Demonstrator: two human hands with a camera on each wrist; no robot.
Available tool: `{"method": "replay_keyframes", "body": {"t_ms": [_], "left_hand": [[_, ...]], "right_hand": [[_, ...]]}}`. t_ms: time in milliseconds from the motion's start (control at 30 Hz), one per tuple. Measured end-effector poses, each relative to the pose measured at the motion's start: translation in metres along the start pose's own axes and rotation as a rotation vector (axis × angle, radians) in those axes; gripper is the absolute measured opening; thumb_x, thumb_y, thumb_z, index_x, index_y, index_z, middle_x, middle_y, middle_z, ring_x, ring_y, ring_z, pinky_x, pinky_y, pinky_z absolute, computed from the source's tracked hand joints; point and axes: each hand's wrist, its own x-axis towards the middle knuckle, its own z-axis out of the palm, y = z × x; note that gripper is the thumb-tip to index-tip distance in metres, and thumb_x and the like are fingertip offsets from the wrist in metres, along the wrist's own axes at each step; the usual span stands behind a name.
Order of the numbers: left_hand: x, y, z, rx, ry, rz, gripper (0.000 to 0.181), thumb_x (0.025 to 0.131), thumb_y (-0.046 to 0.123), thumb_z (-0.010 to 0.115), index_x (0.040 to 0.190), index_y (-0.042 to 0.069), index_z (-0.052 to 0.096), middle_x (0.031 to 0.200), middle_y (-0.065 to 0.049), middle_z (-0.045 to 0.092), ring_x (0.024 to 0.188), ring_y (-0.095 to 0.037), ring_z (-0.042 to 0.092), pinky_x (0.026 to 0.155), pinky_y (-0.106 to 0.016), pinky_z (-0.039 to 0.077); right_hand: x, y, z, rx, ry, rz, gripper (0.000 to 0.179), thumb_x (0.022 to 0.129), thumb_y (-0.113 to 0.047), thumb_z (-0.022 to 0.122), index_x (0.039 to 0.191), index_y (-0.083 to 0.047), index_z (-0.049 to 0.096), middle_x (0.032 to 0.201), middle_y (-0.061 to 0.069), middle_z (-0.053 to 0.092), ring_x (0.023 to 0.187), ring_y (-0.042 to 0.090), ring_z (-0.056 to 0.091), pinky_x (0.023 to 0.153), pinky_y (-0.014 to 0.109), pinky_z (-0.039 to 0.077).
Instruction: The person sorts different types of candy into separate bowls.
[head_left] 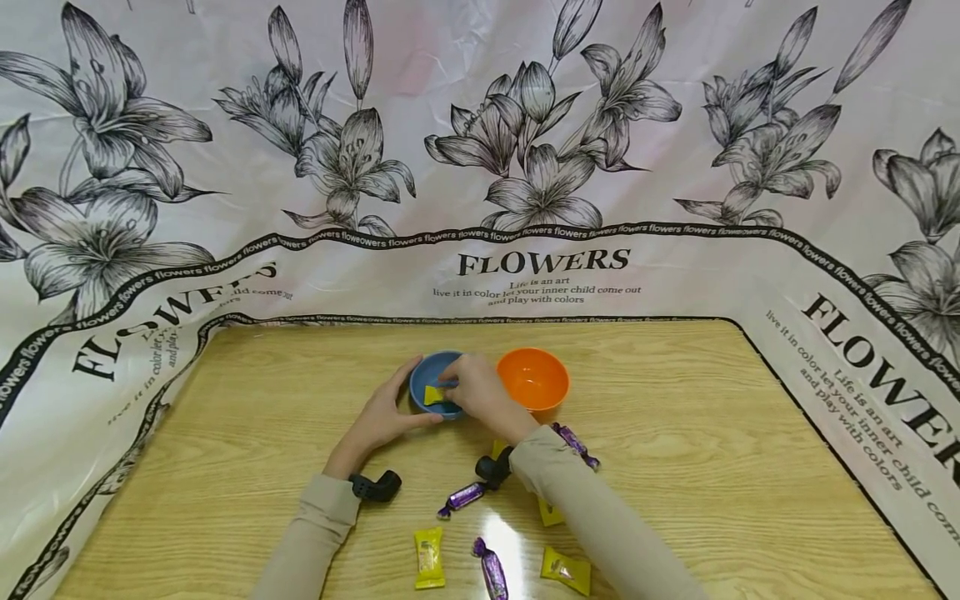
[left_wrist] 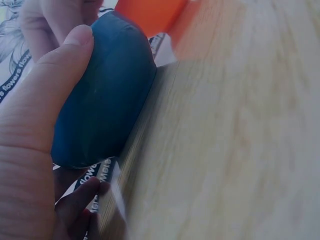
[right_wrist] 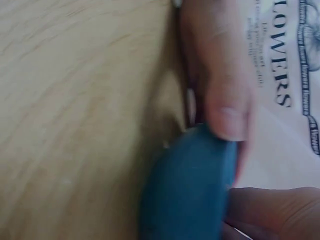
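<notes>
A small blue bowl [head_left: 420,392] stands on the wooden table. My left hand [head_left: 381,417] holds it from the left, the thumb along the near side and the fingers around the far side. In the left wrist view that thumb presses on the blue bowl's [left_wrist: 107,100] rim. Reaching in from the right, my right hand [head_left: 476,387] has its fingertips inside the bowl and pinches a yellow-wrapped candy [head_left: 432,395] by its right edge. The right wrist view is blurred; my right hand [right_wrist: 222,80] covers the inside of the bowl there.
An orange bowl [head_left: 534,379] stands just right of the blue one. Nearer lie purple-wrapped candies [head_left: 467,497] and yellow-wrapped candies [head_left: 429,558], several in all, some partly under the right forearm. A flower-printed cloth [head_left: 540,283] hangs behind and beside the table [head_left: 712,467].
</notes>
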Motion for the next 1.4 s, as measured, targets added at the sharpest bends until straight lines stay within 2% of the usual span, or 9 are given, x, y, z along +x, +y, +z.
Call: {"method": "replay_keyframes", "body": {"t_ms": [33,267,500,733,933,1100,1200,1267,1400], "left_hand": [[0.001,-0.006,0.001,-0.001,0.002,0.0,0.103,0.078,0.029,0.087,0.159,0.017,0.024,0.16,-0.009,0.029,0.147,-0.031,0.026,0.118,-0.054,0.021],[0.001,-0.006,0.0,0.008,0.009,0.0,0.105,0.077,0.039,0.087,0.159,0.018,0.025,0.16,-0.009,0.03,0.146,-0.031,0.026,0.117,-0.056,0.022],[0.001,-0.006,0.0,0.013,0.013,-0.009,0.103,0.078,0.031,0.087,0.158,0.017,0.025,0.159,-0.009,0.031,0.146,-0.032,0.026,0.117,-0.057,0.021],[0.002,-0.003,0.001,-0.004,0.027,-0.002,0.102,0.077,0.024,0.088,0.158,0.015,0.026,0.159,-0.012,0.031,0.146,-0.034,0.026,0.118,-0.056,0.02],[0.002,-0.002,0.001,0.023,0.024,-0.026,0.105,0.076,0.032,0.089,0.158,0.016,0.026,0.159,-0.008,0.032,0.147,-0.03,0.026,0.118,-0.054,0.021],[0.002,-0.003,0.001,0.03,0.025,-0.03,0.107,0.075,0.036,0.089,0.158,0.016,0.026,0.159,-0.009,0.031,0.147,-0.031,0.025,0.118,-0.054,0.021],[0.002,-0.004,0.001,0.041,0.025,-0.035,0.107,0.074,0.038,0.089,0.158,0.016,0.025,0.159,-0.009,0.031,0.147,-0.032,0.025,0.118,-0.054,0.021],[0.002,-0.004,0.001,0.052,0.027,-0.036,0.107,0.074,0.038,0.088,0.158,0.016,0.026,0.159,-0.009,0.031,0.147,-0.032,0.025,0.118,-0.054,0.021],[0.002,-0.004,0.002,0.055,0.027,-0.043,0.107,0.074,0.039,0.088,0.158,0.017,0.026,0.159,-0.008,0.031,0.147,-0.031,0.026,0.118,-0.054,0.021]], "right_hand": [[0.0,-0.001,-0.003,0.018,0.0,0.001,0.017,0.085,-0.006,0.078,0.103,-0.004,0.079,0.103,0.007,0.075,0.101,0.024,0.068,0.087,0.037,0.057],[-0.009,-0.007,-0.028,0.129,-0.014,-0.003,0.023,0.086,-0.007,0.077,0.109,-0.001,0.076,0.11,0.011,0.073,0.105,0.029,0.067,0.086,0.038,0.057],[-0.027,-0.009,-0.048,0.175,0.02,-0.046,0.027,0.084,-0.005,0.079,0.11,0.002,0.075,0.107,0.012,0.073,0.102,0.03,0.069,0.087,0.039,0.057],[-0.055,-0.006,-0.062,0.159,0.044,-0.062,0.031,0.08,-0.008,0.083,0.108,0.002,0.075,0.106,0.013,0.074,0.098,0.03,0.069,0.085,0.042,0.057],[-0.081,0.005,-0.056,0.138,0.039,-0.027,0.029,0.079,-0.005,0.082,0.107,0.001,0.076,0.105,0.011,0.074,0.097,0.027,0.068,0.083,0.04,0.057],[-0.099,0.016,-0.042,0.087,0.03,-0.05,0.025,0.077,-0.005,0.084,0.1,0.002,0.077,0.099,0.012,0.074,0.087,0.024,0.069,0.074,0.039,0.059],[-0.107,0.018,-0.035,0.015,-0.002,-0.019,0.019,0.075,-0.007,0.086,0.091,-0.001,0.077,0.09,0.009,0.073,0.077,0.02,0.065,0.068,0.035,0.056],[-0.111,0.018,-0.032,-0.046,-0.008,0.003,0.017,0.072,-0.006,0.087,0.084,-0.004,0.075,0.082,0.004,0.068,0.071,0.016,0.058,0.063,0.031,0.052],[-0.116,0.019,-0.027,-0.116,0.005,0.014,0.02,0.069,0.002,0.084,0.068,-0.004,0.065,0.069,-0.001,0.044,0.062,0.013,0.038,0.055,0.027,0.032]]}}
